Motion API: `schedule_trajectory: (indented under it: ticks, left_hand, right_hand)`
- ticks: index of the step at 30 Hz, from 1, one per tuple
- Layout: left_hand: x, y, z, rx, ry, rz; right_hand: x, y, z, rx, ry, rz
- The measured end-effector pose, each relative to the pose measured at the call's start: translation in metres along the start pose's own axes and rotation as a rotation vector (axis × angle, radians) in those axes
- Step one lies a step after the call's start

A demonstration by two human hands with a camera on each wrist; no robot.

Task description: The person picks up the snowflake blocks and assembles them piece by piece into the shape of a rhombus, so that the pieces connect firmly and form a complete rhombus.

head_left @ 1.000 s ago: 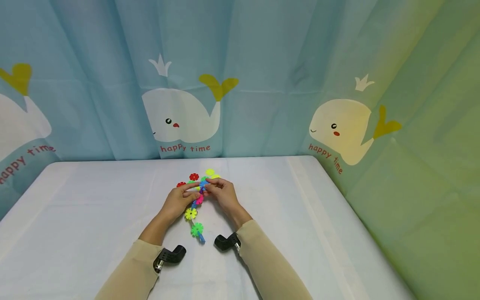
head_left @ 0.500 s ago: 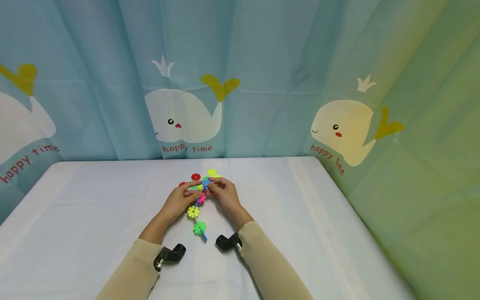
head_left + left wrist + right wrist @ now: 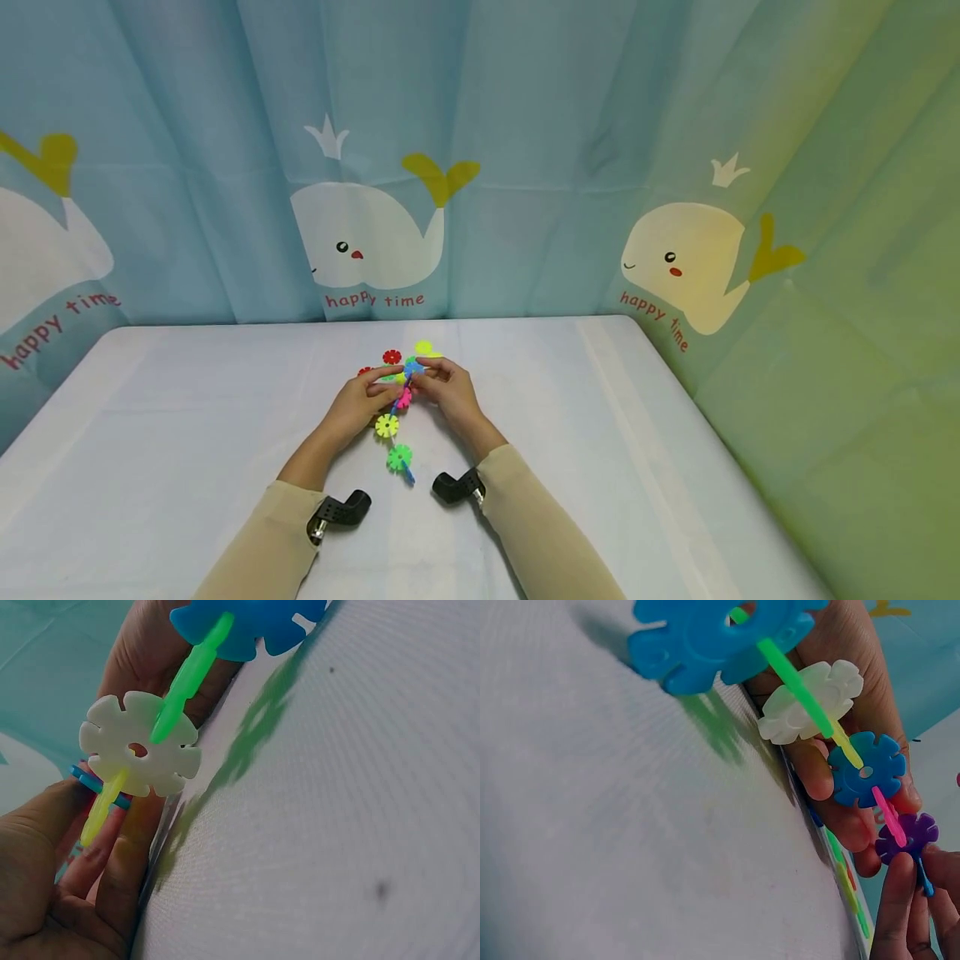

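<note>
Over the white tabletop, the left hand, fingers curled, grips the far part of a multicoloured chain of flower-shaped plastic discs; the right hand pinches its purple disc between nearly closed fingers. A red flower-shaped disc lies just beyond.

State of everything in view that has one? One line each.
Disc chain: joined, near end unheld
Left hand: curled, holding the chain partway along
Right hand: pinching the chain near its far end
Farther red disc: lying on the table, unheld
Farthest yellow disc: lying beyond the hands, unheld
Curtain: hanging, creased
</note>
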State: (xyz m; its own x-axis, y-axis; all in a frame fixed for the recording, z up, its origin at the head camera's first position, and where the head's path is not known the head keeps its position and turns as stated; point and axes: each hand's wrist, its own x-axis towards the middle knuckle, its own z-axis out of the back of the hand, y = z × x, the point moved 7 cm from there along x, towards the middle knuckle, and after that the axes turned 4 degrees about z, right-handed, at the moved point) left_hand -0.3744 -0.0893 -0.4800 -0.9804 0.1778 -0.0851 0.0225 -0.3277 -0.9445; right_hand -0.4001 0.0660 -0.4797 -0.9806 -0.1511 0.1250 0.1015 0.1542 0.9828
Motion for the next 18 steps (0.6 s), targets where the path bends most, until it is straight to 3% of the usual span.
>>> schedule_trajectory:
  ticks: [8, 15, 18]
  left_hand:
    - [-0.0014, -0.0003, -0.0033, -0.041, 0.023, -0.005]
    - [-0.0054, 0.0025, -0.0002, -0.014, -0.003, 0.020]
    - [-0.0081, 0.0040, 0.0006, -0.047, 0.007, 0.030]
  right_hand:
    - [-0.0053, 0.0044, 0.0012, -0.014, -0.010, 0.013]
    - [-0.0034, 0.0043, 0.0006, 0.006, -0.016, 0.021]
    - [-0.0023, 0.0043, -0.0004, 0.005, -0.012, 0.022]
